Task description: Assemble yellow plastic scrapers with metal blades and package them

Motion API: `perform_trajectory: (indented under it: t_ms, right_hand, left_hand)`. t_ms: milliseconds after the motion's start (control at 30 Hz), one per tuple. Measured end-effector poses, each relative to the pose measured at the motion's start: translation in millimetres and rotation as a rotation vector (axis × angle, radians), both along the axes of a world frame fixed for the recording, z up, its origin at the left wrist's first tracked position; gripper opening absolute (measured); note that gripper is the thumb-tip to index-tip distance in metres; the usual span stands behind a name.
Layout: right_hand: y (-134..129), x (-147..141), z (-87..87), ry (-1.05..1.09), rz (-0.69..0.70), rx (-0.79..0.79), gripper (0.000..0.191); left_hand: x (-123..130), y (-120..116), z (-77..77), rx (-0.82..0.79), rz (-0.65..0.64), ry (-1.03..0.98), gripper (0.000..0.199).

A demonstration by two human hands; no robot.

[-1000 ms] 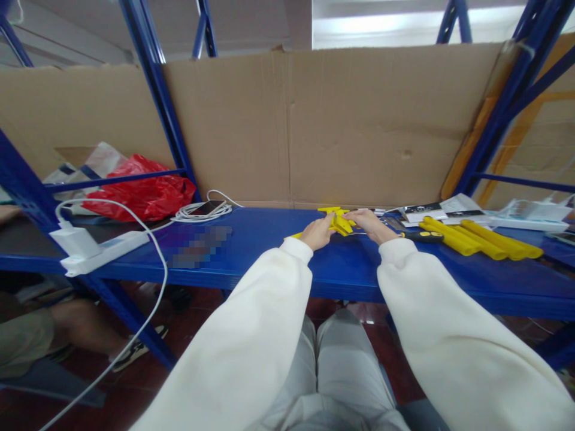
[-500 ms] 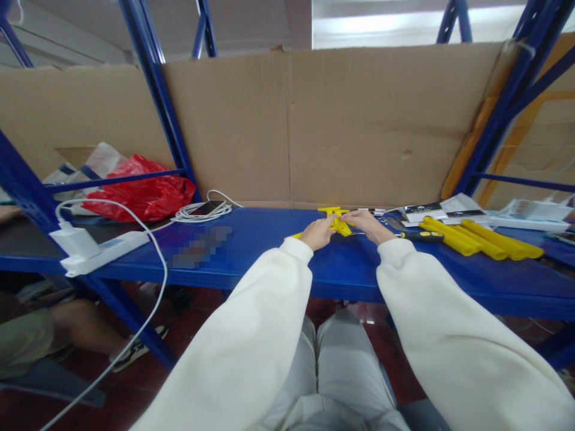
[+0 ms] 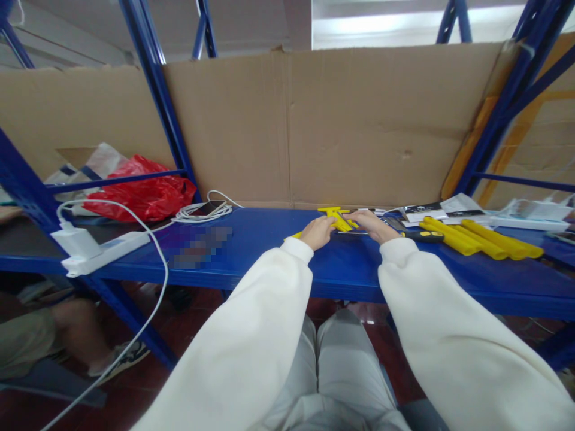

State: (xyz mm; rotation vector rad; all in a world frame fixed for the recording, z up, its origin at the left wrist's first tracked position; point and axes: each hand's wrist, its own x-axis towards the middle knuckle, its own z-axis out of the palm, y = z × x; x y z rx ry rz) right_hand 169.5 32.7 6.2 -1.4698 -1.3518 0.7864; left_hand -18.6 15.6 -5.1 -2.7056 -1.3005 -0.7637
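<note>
Over the blue bench (image 3: 260, 239), my left hand (image 3: 318, 233) is closed on a yellow plastic part (image 3: 340, 219) with a T-shaped end. My right hand (image 3: 369, 224) reaches in from the right, its fingers bent together at the part's right side. Whatever is between those fingertips is too small to make out. A screwdriver (image 3: 424, 237) with a black and yellow handle lies just right of my right hand, its shaft pointing left below the fingers. A bit of yellow shows beside my left wrist, mostly hidden by it.
Several yellow tube-like handles (image 3: 487, 239) lie on the right, with printed packets (image 3: 442, 209) behind. At left are a white power strip (image 3: 108, 252), a coiled white cable (image 3: 202, 211) and a red plastic bag (image 3: 144, 188). Cardboard (image 3: 341, 126) walls off the back. Another person's leg (image 3: 76, 332) shows lower left.
The yellow part has turned slightly between my hands. My right fingers have shifted a little right, off its top. The other person's foot at lower left has moved left.
</note>
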Motion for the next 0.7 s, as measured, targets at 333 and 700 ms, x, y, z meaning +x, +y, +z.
perform_trajectory:
  t_ms: [333,700]
  right_hand:
    - [-1.6,0.6,0.4,0.111,0.185,-0.087,0.027]
    - [1.9,1.0,-4.9,0.099,0.199,-0.058,0.025]
  left_hand:
    - [-0.2,-1.3,-1.1,0.058,0.03,0.031,0.038]
    - [-2.1,-3.1,1.5,0.051,0.007,0.047,0.044]
